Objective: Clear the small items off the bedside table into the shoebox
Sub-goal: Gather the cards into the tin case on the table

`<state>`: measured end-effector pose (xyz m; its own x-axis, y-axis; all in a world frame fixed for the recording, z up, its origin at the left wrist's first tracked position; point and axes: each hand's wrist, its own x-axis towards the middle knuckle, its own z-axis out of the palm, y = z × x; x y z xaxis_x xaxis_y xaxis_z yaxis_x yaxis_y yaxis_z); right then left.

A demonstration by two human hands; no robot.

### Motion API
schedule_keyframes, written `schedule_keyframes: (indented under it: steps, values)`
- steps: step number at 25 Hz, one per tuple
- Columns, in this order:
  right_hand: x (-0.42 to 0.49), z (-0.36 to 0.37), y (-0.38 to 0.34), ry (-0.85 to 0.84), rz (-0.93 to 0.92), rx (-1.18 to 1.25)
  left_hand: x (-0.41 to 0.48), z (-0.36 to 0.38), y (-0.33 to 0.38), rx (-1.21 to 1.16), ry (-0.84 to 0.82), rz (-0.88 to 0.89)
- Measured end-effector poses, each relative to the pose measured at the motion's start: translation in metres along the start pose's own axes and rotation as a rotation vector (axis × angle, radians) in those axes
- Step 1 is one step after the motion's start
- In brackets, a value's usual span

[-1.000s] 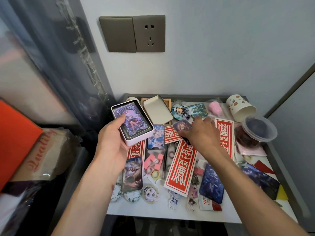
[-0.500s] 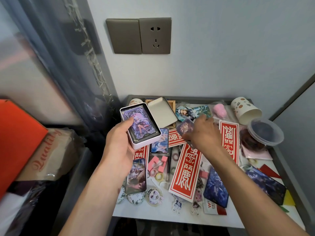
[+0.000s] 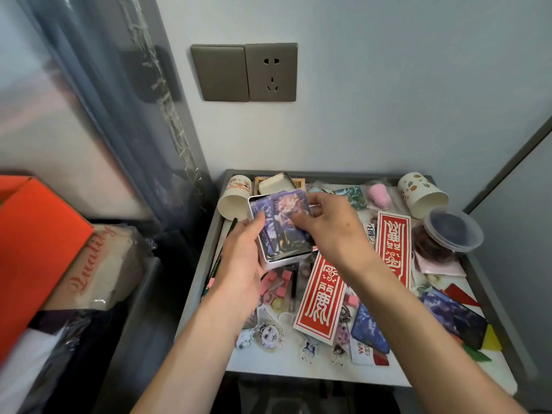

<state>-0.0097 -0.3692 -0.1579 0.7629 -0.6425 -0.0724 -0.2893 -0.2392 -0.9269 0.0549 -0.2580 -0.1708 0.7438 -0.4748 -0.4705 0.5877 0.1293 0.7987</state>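
Above the worktop point(image 3: 298, 372), left hand point(image 3: 242, 258) grips the tin point(image 3: 277, 234); right hand point(image 3: 331, 225), over the clutter 0.5 s ago, now pinches a card point(image 3: 288, 204) onto it. Orange shoebox point(image 3: 35, 243) far left.

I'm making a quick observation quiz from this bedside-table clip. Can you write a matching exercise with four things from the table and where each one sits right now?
Things:
1. white card tin
2. clear plastic lid
3. pink blob-shaped item
4. yellow triangle piece

Places:
A. near the table's front right corner
B. at the back, between a teal card and the right-hand paper cup
C. held in the left hand, above the table
D. at the right edge, over something dark reddish

Pairs: 1-C, 2-D, 3-B, 4-A
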Motion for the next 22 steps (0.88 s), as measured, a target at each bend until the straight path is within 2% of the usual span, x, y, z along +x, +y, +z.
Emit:
schedule_keyframes:
  steps: [9,13,15,17,20,22]
  values:
    - [-0.002,0.019,-0.007,0.109,-0.024,-0.137,-0.001,-0.010,0.003,-0.038,-0.061,0.041]
    - [-0.007,0.031,-0.008,0.271,-0.212,-0.422,0.004,-0.014,0.003,-0.038,-0.025,0.100]
    - [-0.002,0.030,-0.004,0.299,-0.260,-0.399,0.008,-0.020,0.008,-0.060,0.025,0.122]
    - [0.006,0.022,0.006,0.277,-0.178,-0.400,0.014,-0.031,0.017,-0.130,0.121,0.132]
    - [0.011,0.029,0.028,0.142,0.034,-0.722,0.021,-0.049,0.031,-0.237,0.216,0.150]
    - [0.010,0.047,0.037,0.090,0.073,-0.875,0.023,-0.056,0.034,-0.245,0.230,0.152]
